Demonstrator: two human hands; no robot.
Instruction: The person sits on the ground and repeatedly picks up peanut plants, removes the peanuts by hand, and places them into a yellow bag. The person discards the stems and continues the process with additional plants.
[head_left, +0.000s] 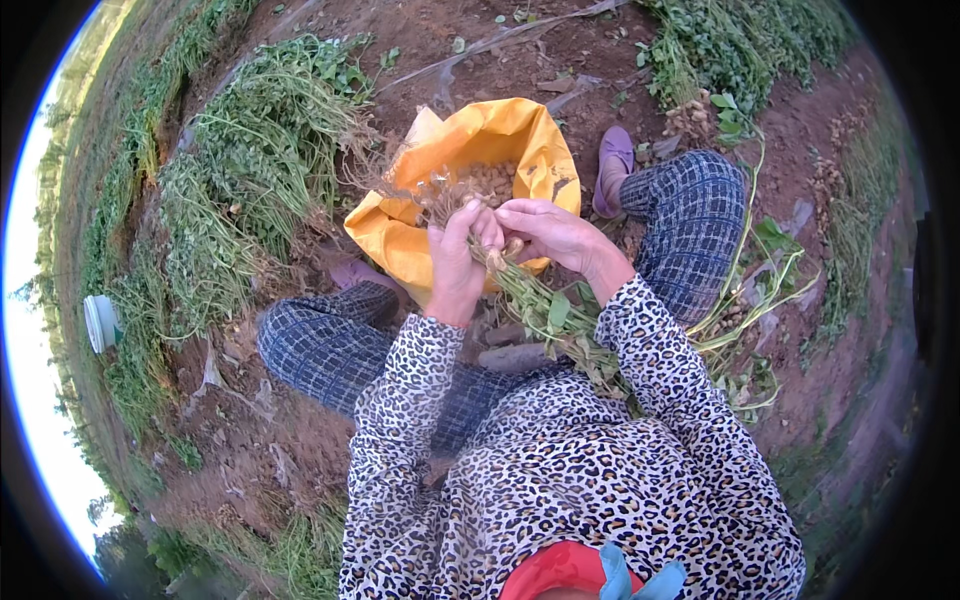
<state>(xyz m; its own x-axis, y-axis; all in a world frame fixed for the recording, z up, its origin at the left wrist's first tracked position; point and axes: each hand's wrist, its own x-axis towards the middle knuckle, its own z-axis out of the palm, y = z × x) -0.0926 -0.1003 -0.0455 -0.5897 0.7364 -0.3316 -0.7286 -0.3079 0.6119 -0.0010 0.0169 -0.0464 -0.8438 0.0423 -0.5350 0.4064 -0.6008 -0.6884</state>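
Note:
A bunch of peanut plants (551, 311) lies across my lap, its roots pointing over a yellow woven sack (544, 142). My left hand (459, 251) grips the stems just below the tangled roots (446, 201). At the same bunch, my right hand (551, 232) has its thumb and fingers pinched by the roots; whether a pod is between them is hidden. A few peanut pods (513, 247) show below my fingers. Inside the sack, whose mouth is rolled wide, lies a heap of loose peanuts (491, 178).
Pulled peanut plants lie in a large pile (255, 142) at the left and another (720, 52) at the upper right. Loose stems (739, 300) rest beside my right knee. Torn plastic film (510, 34) crosses the soil. A white bucket (102, 322) stands far left.

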